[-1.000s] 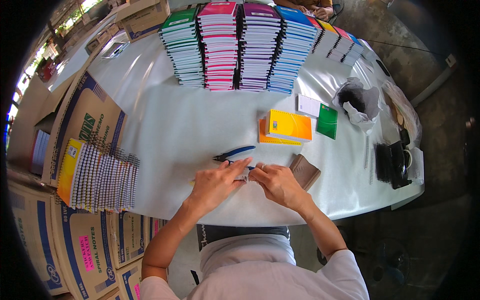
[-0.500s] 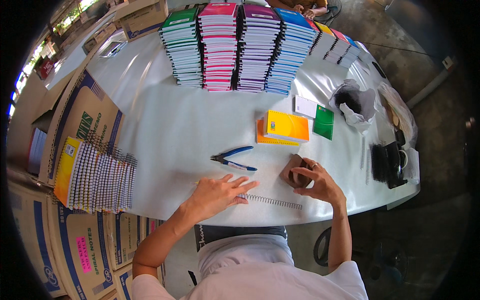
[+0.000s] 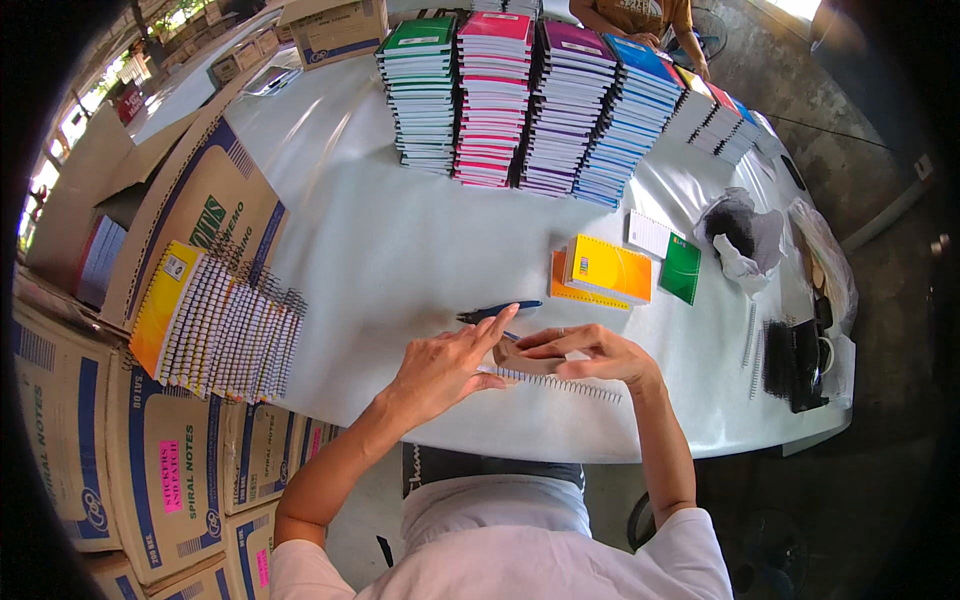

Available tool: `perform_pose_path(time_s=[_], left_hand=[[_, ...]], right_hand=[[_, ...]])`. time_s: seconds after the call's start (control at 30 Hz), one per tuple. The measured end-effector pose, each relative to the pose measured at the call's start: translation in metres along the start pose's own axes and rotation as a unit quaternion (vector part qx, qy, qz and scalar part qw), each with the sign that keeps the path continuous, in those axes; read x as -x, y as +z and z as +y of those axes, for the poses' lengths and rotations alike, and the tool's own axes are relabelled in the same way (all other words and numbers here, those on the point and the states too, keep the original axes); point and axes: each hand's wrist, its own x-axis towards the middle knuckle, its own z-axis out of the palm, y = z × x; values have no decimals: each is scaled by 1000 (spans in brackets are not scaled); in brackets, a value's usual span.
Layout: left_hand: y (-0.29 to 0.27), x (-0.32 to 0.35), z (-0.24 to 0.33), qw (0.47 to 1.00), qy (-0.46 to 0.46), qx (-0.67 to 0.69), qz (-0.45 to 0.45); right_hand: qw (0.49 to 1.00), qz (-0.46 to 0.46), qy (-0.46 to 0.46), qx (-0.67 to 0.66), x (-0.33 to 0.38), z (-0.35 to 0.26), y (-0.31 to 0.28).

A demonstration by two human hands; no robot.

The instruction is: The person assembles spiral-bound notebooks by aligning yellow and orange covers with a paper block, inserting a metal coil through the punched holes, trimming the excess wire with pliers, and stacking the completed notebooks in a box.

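Near the front edge of the white table [image 3: 340, 270], the right hand [image 3: 603, 355] had its fingers curled over the brown block [image 3: 528, 366], gripping it close beside the left hand. Half a second earlier, that block lay farther right, above the outer stretch of the wire coil [image 3: 585, 387], with the right hand just reaching it; now it stood by the coil's left end. The left hand [image 3: 437, 372] stayed palm down at that end, fingers extended and thumb apart; whether it gripped anything underneath could not be told. The coil again ran out to the right from beside its thumb. Both handles of the blue pliers [image 3: 517, 306] had been in plain view; now the fingers and block partly covered them. Beyond, the yellow notepad [image 3: 608, 269] and green cover [image 3: 680, 270] kept their places together.
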Motion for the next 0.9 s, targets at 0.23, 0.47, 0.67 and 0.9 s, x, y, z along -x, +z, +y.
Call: perform_pose_path(time_s=[0.23, 0.47, 0.67, 0.9], left_hand=[[1, 3, -8, 1000, -14, -10, 16], [1, 0, -16, 998, -52, -37, 4], [-8, -14, -18, 993, -98, -44, -58], [-3, -23, -25, 992, -102, -7, -79]], right_hand=[[996, -13, -38, -74, -8, 2, 0], [994, 15, -67, -84, -13, 12, -4], [999, 33, -12, -23, -20, 6, -7], [999, 30, -41, -9, -26, 6, -13]])
